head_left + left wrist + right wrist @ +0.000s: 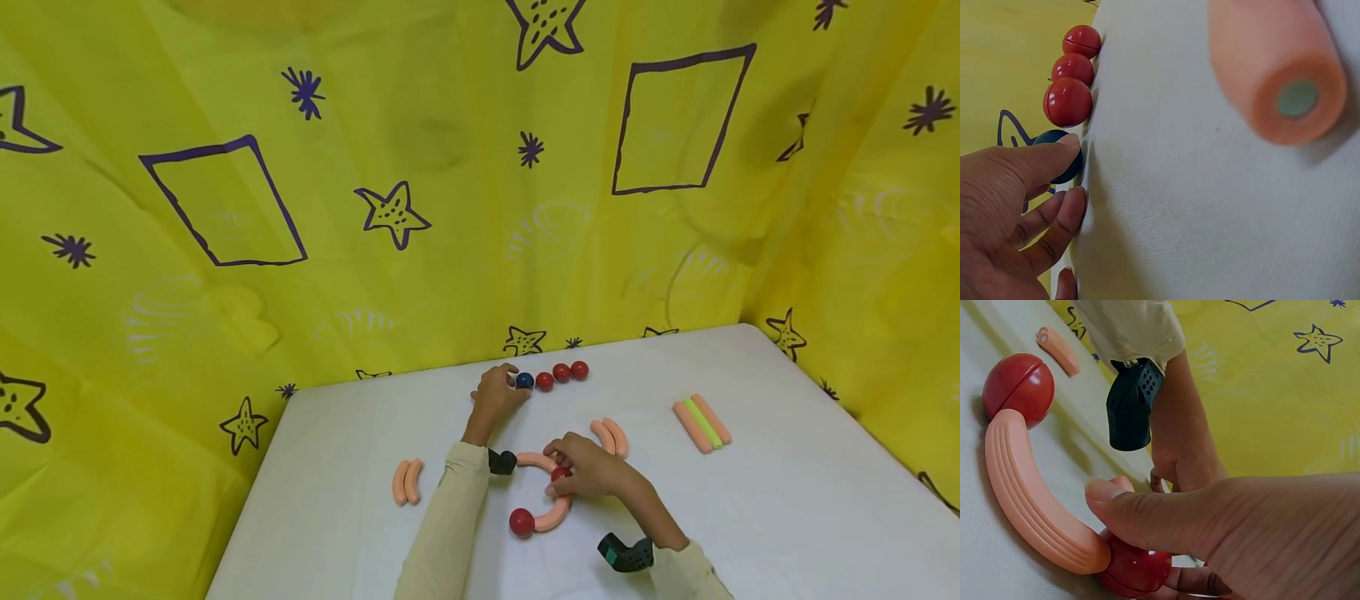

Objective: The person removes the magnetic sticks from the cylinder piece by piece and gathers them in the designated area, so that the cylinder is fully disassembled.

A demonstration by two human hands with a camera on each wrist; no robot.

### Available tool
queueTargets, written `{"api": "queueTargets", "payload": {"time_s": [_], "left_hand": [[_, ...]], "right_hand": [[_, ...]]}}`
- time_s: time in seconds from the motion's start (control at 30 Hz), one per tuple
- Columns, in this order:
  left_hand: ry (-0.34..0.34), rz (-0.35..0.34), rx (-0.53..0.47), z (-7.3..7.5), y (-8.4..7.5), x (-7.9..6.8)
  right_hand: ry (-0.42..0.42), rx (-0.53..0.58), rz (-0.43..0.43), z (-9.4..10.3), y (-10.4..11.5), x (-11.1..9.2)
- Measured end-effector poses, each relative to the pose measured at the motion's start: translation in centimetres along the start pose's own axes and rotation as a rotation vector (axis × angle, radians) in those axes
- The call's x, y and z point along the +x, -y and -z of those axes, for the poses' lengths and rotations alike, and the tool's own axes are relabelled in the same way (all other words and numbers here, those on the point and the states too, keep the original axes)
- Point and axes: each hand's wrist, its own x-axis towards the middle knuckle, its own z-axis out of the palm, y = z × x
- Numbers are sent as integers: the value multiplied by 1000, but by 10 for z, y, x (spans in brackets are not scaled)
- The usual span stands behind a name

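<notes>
At the far side of the table, my left hand [497,395] has its thumb and fingers around a blue ball [524,381]. The thumb lies over the ball [1055,139] in the left wrist view. My right hand [596,467] grips a red ball [561,474] between thumb and fingers, nearer the front. That ball joins a ribbed, curved peach rod [1041,500], whose other end meets a second red ball [521,522]. Another curved peach rod [534,459] reaches from the gripped ball toward the left sleeve, so the pieces form an open arc.
Several red balls [562,372] sit in a row right of the blue one. Pairs of curved peach rods lie at left [407,482] and behind the right hand [610,437]. Straight peach rods [692,427] flank a green rod [702,421] at right. Yellow cloth [450,292] hangs behind the table.
</notes>
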Motion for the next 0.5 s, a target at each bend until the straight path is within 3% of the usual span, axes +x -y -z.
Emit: {"api": "queueTargets", "payload": {"time_s": [0.3, 0.5], "left_hand": [[39, 46, 10, 5, -3, -1], [126, 105, -55, 13, -7, -9]], "right_hand": [[1, -28, -11, -1, 0, 0], [19, -33, -66, 0, 4, -2]]}}
